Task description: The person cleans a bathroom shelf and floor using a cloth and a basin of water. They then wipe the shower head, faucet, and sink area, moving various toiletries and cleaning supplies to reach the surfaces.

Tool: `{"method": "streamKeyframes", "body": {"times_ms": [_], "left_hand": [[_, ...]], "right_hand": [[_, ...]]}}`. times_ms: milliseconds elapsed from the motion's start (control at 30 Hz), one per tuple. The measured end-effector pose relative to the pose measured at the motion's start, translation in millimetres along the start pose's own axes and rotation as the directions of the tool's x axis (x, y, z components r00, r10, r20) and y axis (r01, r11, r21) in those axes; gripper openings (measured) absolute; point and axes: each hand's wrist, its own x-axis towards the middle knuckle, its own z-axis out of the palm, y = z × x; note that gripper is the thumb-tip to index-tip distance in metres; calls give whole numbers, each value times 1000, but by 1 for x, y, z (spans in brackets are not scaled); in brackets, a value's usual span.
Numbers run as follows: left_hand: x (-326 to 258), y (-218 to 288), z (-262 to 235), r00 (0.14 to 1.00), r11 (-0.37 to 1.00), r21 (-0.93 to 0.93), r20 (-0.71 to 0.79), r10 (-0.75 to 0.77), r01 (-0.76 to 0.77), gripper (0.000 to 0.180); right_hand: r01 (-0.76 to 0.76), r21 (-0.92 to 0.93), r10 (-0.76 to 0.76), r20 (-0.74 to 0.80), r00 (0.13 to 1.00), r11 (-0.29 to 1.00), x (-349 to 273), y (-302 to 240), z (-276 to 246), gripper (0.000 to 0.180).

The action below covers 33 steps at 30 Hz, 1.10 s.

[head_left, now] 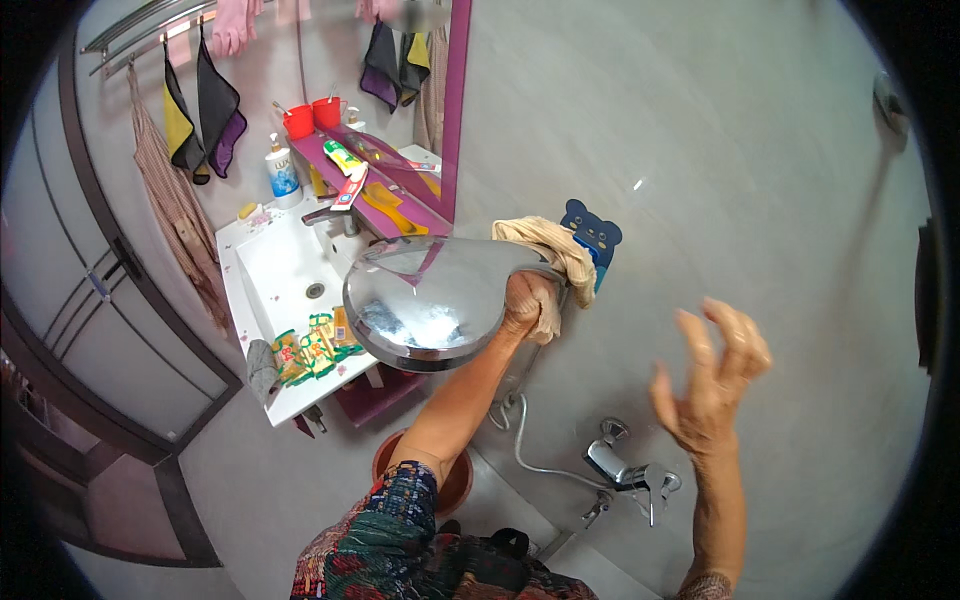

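Observation:
A large round chrome shower head (pixel 425 305) fills the middle of the view, close to me. My left hand (pixel 525 305) is closed just beside its right edge, partly hidden behind it, with a pale beige cloth (pixel 548 310) bunched in the fingers against the shower pipe. More beige fabric (pixel 550 245) hangs over the pipe above the hand, by a dark blue bear-shaped holder (pixel 592 232) on the wall. My right hand (pixel 715 385) is raised in front of the grey wall, fingers spread and holding nothing.
A chrome mixer tap (pixel 630 470) with a hose juts from the wall below. Left of me stands a white washbasin (pixel 265 275) with yellow-green packets (pixel 305 355), a pump bottle (pixel 283 172) and red cups (pixel 298 122). A brown bucket (pixel 458 485) sits beneath my left arm.

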Motion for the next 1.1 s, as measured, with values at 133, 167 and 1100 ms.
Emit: {"method": "streamKeyframes", "body": {"times_ms": [133,167,1100], "left_hand": [[1,29,21,992,1000,2,-126,25,-25,53],[1,43,23,988,999,18,-149,45,-43,53],[-42,111,29,892,949,302,-402,208,-85,49]], "right_hand": [[39,191,-46,33,998,981,46,-43,28,64],[37,239,-43,18,999,970,55,-50,39,66],[79,444,8,-190,982,893,78,-82,108,60]]}}
